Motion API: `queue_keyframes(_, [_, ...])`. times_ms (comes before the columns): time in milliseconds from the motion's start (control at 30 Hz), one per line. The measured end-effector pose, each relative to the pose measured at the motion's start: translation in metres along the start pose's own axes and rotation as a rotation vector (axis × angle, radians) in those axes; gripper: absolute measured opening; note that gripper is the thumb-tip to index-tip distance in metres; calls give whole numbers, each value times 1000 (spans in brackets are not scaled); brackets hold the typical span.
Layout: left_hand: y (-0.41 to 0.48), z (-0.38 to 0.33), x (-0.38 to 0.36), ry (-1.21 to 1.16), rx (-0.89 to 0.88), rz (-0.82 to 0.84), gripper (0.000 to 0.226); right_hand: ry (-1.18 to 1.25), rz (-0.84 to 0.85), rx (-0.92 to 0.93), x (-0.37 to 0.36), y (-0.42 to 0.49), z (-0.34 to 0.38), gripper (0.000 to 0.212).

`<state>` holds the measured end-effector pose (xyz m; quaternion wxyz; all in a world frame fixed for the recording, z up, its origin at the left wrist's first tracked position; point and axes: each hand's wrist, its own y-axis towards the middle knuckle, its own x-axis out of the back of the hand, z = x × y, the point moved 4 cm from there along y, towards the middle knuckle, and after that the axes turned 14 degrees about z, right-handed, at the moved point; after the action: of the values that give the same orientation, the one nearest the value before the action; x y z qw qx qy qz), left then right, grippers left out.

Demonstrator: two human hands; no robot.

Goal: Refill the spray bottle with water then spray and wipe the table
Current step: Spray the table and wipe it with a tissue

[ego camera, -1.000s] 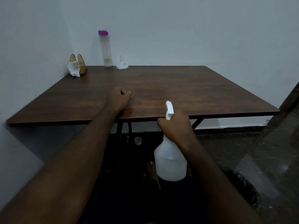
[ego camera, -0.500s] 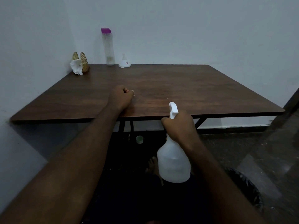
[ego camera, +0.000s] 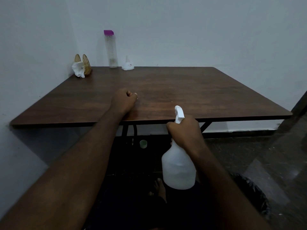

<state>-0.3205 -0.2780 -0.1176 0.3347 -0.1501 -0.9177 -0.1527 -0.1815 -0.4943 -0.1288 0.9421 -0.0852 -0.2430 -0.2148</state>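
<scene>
A white spray bottle [ego camera: 178, 168] hangs in front of and below the near edge of the brown wooden table [ego camera: 207, 90], with my right hand [ego camera: 184, 131] gripping its neck under the white nozzle. My left hand [ego camera: 123, 101] rests as a closed fist on the table near the front edge, nothing visible in it. At the back left corner a white cloth [ego camera: 78, 69] leans on a gold wire holder [ego camera: 86, 63]. A tall clear water bottle [ego camera: 111, 50] with a purple cap stands at the back, and a small white funnel [ego camera: 127, 64] sits upside down beside it.
White walls close the table in at the back and left. Black table legs [ego camera: 125, 131] and a small green cap-like object [ego camera: 143, 143] are underneath. A dark bin with a black liner [ego camera: 255, 196] stands on the floor at lower right. My bare foot [ego camera: 160, 188] shows below.
My right hand has shifted slightly to the right with the spray bottle. My left fist stays on the table.
</scene>
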Motion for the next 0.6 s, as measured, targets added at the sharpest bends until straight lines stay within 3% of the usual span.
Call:
queue_keyframes(167, [-1, -1, 1, 0, -2, 11, 26, -40, 2, 23, 0, -1, -2, 15])
queue_keyframes(433, [-6, -5, 2, 6, 2, 10, 27, 90, 37, -10, -1, -2, -2, 35])
queue_keyframes(600, [-7, -5, 2, 1, -2, 7, 26, 182, 28, -34, 2, -4, -3, 35])
